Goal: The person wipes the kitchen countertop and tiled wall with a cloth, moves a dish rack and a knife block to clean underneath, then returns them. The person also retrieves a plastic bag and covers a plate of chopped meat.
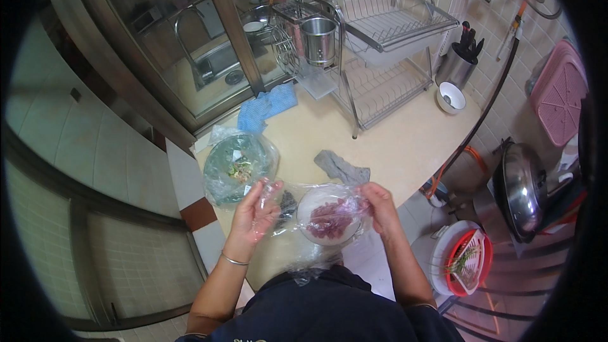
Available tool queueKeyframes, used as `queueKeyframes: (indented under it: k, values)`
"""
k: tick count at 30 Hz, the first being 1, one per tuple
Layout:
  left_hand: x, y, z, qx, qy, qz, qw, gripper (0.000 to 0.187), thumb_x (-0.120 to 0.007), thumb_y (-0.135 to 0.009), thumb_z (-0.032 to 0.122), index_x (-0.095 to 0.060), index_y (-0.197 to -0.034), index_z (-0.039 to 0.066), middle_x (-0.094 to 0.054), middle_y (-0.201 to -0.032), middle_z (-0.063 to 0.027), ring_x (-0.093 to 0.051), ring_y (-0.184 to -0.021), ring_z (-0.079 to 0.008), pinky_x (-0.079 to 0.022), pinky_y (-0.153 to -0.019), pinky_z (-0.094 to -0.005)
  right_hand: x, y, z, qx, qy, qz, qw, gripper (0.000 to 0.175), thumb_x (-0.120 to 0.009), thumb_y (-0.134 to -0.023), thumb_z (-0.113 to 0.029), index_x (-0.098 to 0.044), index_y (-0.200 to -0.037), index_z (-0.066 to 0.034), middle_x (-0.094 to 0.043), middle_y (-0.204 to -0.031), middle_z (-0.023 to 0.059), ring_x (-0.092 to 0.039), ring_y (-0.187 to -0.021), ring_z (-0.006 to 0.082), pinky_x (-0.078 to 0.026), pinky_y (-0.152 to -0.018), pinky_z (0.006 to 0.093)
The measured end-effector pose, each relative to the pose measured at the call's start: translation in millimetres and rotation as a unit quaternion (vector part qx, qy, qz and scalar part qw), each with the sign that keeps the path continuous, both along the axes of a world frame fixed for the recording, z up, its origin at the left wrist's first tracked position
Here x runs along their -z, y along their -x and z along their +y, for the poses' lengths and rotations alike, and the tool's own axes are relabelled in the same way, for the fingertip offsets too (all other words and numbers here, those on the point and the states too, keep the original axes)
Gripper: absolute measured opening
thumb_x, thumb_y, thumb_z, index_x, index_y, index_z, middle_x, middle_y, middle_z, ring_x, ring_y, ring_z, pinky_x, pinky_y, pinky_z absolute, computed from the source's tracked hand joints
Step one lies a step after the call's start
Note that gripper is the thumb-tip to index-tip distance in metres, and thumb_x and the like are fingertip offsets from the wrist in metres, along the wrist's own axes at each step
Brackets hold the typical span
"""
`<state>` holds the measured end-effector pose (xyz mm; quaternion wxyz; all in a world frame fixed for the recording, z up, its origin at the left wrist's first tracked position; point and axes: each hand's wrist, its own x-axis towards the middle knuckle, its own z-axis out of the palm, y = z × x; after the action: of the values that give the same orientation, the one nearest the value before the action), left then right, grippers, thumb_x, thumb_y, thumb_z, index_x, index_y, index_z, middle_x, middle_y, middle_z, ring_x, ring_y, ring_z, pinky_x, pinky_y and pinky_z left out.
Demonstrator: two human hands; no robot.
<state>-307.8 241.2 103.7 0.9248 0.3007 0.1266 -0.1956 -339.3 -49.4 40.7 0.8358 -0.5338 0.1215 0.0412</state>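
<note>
Clear plastic film (289,211) is stretched between my two hands. My left hand (258,211) pinches one side of it, and my right hand (378,203) grips the other. Beneath the film, towards my right hand, lies a white plate (306,206) with sliced raw red meat (328,221) on it, seen through the plastic. Crumpled film also hangs against my dark shirt. Beyond my left hand is a green bowl (218,164), covered in clear plastic, with chopped food (241,171) inside. Something dark, hard to make out, shows through the film between bowl and plate.
A grey cloth (341,166) lies just beyond the plate, and a blue cloth (268,104) by the window. Farther back stand a metal dish rack (380,99), a knife block (456,66) and a white bowl (450,98). A red basin (487,266) is low at right, beside a lidded wok (522,190).
</note>
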Motion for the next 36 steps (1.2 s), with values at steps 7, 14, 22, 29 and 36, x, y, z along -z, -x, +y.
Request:
queueKeyframes:
  k: [7,14,22,29,36]
  values:
    - [46.7,22.9,-16.3,0.096,-0.155,-0.068,0.981,0.022,-0.05,-0.098,0.028,-0.059,-0.106,0.009,-0.065,-0.106,-0.0117,-0.059,-0.076,-0.012,-0.052,-0.07,-0.0281,-5.8,38.6,-37.0,0.083,0.084,0.044,0.992,0.02,-0.058,-0.095,-0.021,-0.067,-0.091,-0.0033,-0.062,-0.074,-0.0025,-0.052,-0.058,0.0035,-0.038,-0.048,0.0191]
    - [33.4,53.5,-20.6,0.163,-0.145,-0.045,0.975,0.022,-0.048,-0.099,0.028,-0.057,-0.106,0.009,-0.066,-0.105,-0.011,-0.057,-0.071,-0.0099,-0.049,-0.07,-0.0312,-13.6,82.8,-57.8,0.106,0.104,0.075,0.986,0.02,-0.059,-0.094,-0.023,-0.066,-0.089,-0.0044,-0.059,-0.067,-0.001,-0.052,-0.05,0.0059,-0.038,-0.041,0.0203]
    - [-34.3,83.4,-17.8,0.171,-0.126,0.005,0.977,0.025,-0.045,-0.1,0.027,-0.054,-0.109,0.005,-0.064,-0.099,-0.0203,-0.054,-0.053,-0.0142,-0.051,-0.068,-0.035,-62.7,96.9,-56.4,0.097,0.125,0.018,0.987,0.025,-0.061,-0.093,-0.023,-0.066,-0.088,0.0009,-0.061,-0.063,0.0065,-0.052,-0.043,0.0113,-0.041,-0.039,0.0239]
    - [63.6,54.3,-1.7,0.094,-0.249,-0.006,0.964,0.025,-0.051,-0.099,0.026,-0.059,-0.11,0.004,-0.065,-0.095,-0.0101,-0.062,-0.065,-0.0153,-0.054,-0.068,-0.0289,37.4,41.6,-44.4,0.067,0.412,-0.076,0.905,0.017,-0.063,-0.088,-0.015,-0.068,-0.087,0.0009,-0.065,-0.074,0.0032,-0.057,-0.063,0.011,-0.046,-0.06,0.0263]
    - [152.5,18.8,4.6,0.027,-0.34,0.047,0.939,0.027,-0.052,-0.098,0.028,-0.061,-0.107,0.005,-0.066,-0.087,-0.0091,-0.063,-0.063,-0.0138,-0.053,-0.061,-0.026,88.0,-34.3,-25.4,0.039,0.359,0.004,0.932,0.022,-0.063,-0.087,-0.02,-0.069,-0.087,0.001,-0.06,-0.065,0.0023,-0.054,-0.062,0.0092,-0.044,-0.058,0.0269]
